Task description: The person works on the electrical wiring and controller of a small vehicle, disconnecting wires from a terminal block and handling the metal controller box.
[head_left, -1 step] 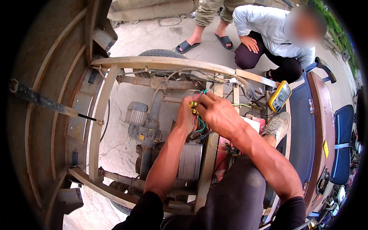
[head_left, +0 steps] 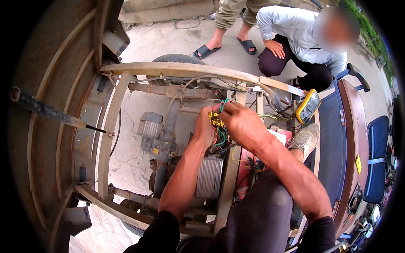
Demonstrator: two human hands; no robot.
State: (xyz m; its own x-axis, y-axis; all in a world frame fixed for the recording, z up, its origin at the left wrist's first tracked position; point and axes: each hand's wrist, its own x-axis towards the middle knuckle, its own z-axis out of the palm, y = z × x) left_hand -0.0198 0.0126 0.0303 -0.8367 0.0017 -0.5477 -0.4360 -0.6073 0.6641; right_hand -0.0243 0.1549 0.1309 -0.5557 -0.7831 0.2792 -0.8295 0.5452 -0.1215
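Observation:
My left hand [head_left: 203,122] grips a small yellow terminal block [head_left: 216,120] with several coloured wires [head_left: 223,139] running from it. My right hand [head_left: 242,124] is closed beside the block, thumb and fingertips bunched by the green and red wires at its top; what they pinch is hidden. Both hands are over the open metal frame [head_left: 177,67] of a vehicle. Below them are a grey motor [head_left: 154,143] and a finned metal casing [head_left: 209,177]. A yellow multimeter [head_left: 308,105] leans at the right of the frame.
A person [head_left: 287,50] in a white top squats beyond the frame; another stands in sandals [head_left: 202,50] behind it. A rusty raised panel [head_left: 50,147] with a strut fills the left. At right are a hinged board [head_left: 350,126], a blue seat [head_left: 375,160] and my shoe [head_left: 306,139].
My right hand's fingers have shifted very slightly, and a little more of the yellow block shows between my hands. Little else differs.

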